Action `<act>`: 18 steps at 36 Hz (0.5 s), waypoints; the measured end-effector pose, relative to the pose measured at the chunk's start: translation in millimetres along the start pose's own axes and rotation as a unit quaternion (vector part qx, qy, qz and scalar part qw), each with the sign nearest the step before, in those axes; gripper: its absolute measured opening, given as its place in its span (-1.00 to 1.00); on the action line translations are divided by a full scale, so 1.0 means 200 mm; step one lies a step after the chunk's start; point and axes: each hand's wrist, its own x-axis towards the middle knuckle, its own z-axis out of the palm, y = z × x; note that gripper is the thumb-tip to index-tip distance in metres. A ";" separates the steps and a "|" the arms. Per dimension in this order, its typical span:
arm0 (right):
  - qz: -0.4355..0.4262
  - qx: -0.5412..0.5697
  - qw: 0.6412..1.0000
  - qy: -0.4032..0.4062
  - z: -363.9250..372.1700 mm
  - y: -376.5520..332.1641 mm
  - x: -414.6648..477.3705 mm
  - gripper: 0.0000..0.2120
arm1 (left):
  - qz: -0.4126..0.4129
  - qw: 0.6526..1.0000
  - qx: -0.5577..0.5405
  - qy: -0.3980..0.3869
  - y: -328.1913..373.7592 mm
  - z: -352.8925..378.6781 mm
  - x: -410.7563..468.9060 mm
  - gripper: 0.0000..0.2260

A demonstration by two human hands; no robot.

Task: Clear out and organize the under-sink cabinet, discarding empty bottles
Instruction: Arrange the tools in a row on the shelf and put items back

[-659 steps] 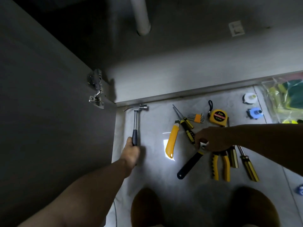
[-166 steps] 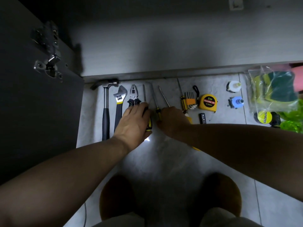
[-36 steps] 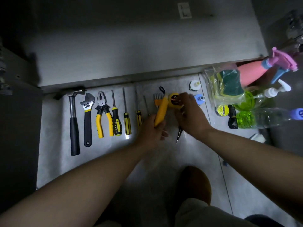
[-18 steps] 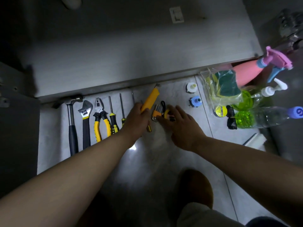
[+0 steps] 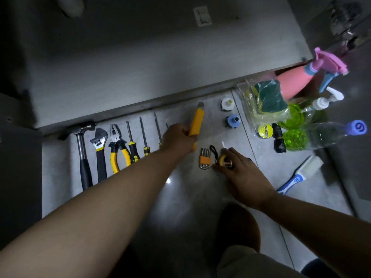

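Grey tiled floor [image 5: 60, 177] before the open under-sink cabinet [image 5: 140, 57], light poor. The left hand [image 5: 180, 138] grips a yellow plastic utility knife [image 5: 197, 121], apparently to align it with the row of steel hand tools [image 5: 100, 163] at its left. The right hand [image 5: 245, 174], held apart, closes thumb and fingers on a yellow tape measure [image 5: 224, 160] beside an orange-sleeved hex-key set [image 5: 205, 160]. Further right, a clear plastic bag [image 5: 249, 109] holds green scouring pads. The plastic bottles [image 5: 321, 135] lie alongside, unsorted.

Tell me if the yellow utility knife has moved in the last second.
Yes. The left hand has carried the utility knife closer to the cabinet sill.
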 end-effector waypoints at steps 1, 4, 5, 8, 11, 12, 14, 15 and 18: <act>0.007 0.008 1.000 0.011 0.00 0.01 0.00 -0.42 | -0.017 1.000 -0.019 -0.006 0.01 0.05 -0.01 -0.94; 0.029 0.030 0.998 0.037 0.00 0.03 0.04 -0.43 | -0.044 0.999 -0.005 -0.007 -0.01 0.16 -0.03 -0.86; 0.036 0.035 0.998 0.048 0.00 0.03 0.06 -0.39 | -0.048 0.999 0.001 -0.001 -0.02 0.19 -0.03 -0.84; 0.046 0.022 0.996 0.067 -0.01 0.01 0.11 -0.21 | -0.047 0.998 0.043 0.030 -0.04 0.22 -0.04 -0.79; 0.044 0.015 0.996 0.071 -0.03 -0.03 0.16 -0.13 | -0.048 0.994 0.077 0.059 -0.05 0.23 -0.06 -0.78; 0.045 0.015 0.996 0.070 -0.04 -0.04 0.17 -0.13 | -0.047 0.993 0.083 0.069 -0.05 0.23 -0.06 -0.79; 0.046 0.017 0.996 0.068 -0.04 -0.05 0.19 -0.15 | -0.042 0.992 0.093 0.080 -0.06 0.21 -0.08 -0.82; 0.046 0.019 0.996 0.070 -0.04 -0.06 0.19 -0.18 | -0.037 0.991 0.097 0.083 -0.06 0.20 -0.08 -0.83; 0.043 0.031 0.995 0.082 -0.03 -0.07 0.19 -0.28 | -0.019 0.990 0.106 0.093 -0.07 0.17 -0.10 -0.86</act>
